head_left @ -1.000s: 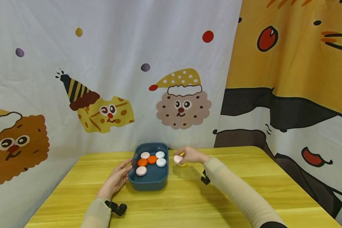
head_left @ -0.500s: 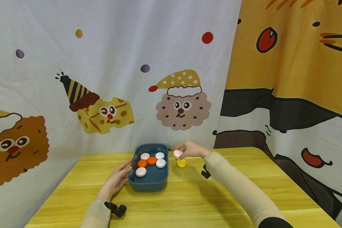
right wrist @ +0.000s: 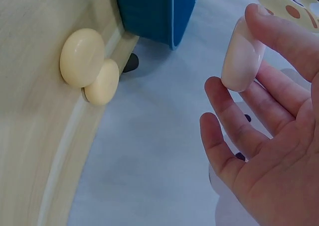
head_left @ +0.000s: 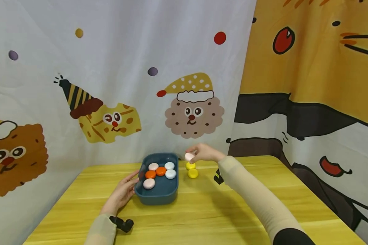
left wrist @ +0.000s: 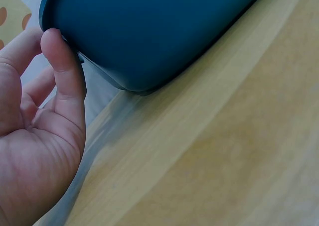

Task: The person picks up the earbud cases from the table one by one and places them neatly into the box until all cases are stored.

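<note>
Right hand [head_left: 204, 152] pinches one pale pink disc [head_left: 189, 156] between thumb and fingertips, off the table [head_left: 178, 221], disc tilted up on edge, other fingers spread loose. Clock is head view, 12 = away from the person, centred on the blue box [head_left: 157, 200]: held disc sits at 2 o'clock, outside the box. Left hand [head_left: 121, 193] is at 8, fingers relaxed against the box's outer wall, thumb by the rim; bracing, not clenched. Risks, my read: disc looks glossy and rounded, grip is fingertip only, so a squeeze off-centre could pop it out. If it drops from there, it could knock the yellow discs [head_left: 193, 173] below, and one sits near the table's back edge, so it might go over. Low pass toward the box could clip the right wall; left hand only backs up the opposite side, so the box could twist. Loose contents could shift if it gets bumped. Count: 1 box, 9 discs. In hand: 1 pink. In box: 6, i.e. 2 pink discs [head_left: 149, 183] near 12 and 8, 2 orange discs [head_left: 161, 171] at 10 and 1, 2 white discs [head_left: 170, 174] between 1 and 3. On table: 2 yellow, between 2 and 3, close together.
</note>
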`<state>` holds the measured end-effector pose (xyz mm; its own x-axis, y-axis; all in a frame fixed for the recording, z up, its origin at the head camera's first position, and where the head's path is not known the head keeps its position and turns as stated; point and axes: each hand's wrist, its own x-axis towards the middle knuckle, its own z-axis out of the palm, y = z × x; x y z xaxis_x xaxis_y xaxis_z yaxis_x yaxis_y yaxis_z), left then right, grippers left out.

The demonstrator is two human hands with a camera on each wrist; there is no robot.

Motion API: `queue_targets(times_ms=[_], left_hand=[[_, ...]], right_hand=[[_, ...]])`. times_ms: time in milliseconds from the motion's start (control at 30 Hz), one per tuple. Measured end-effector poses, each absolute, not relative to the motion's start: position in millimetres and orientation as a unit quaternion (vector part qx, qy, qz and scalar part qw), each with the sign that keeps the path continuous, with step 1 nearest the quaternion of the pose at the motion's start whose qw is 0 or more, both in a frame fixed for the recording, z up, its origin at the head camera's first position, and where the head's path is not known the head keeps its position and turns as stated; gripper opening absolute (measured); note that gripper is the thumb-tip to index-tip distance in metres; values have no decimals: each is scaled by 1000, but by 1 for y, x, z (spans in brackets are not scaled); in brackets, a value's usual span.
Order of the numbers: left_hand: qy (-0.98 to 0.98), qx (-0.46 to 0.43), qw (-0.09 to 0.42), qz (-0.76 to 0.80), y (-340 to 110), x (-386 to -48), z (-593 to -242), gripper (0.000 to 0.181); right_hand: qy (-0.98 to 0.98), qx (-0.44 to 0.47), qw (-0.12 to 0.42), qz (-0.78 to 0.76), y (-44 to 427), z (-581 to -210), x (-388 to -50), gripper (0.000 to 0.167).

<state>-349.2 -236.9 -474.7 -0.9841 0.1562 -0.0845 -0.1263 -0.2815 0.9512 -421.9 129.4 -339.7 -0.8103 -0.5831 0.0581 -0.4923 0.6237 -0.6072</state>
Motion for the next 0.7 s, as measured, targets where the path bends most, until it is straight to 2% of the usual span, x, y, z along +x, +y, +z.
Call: queue_targets(times_ms=[467, 700], left_hand=[[581, 14, 89, 809, -238, -349, -473, 62], [580, 16, 93, 809, -239, -349, -473, 63]], right_hand=[[905, -302, 54, -293, 126, -327, -421, 51], [902, -296, 66, -308, 122, -320, -422, 54]])
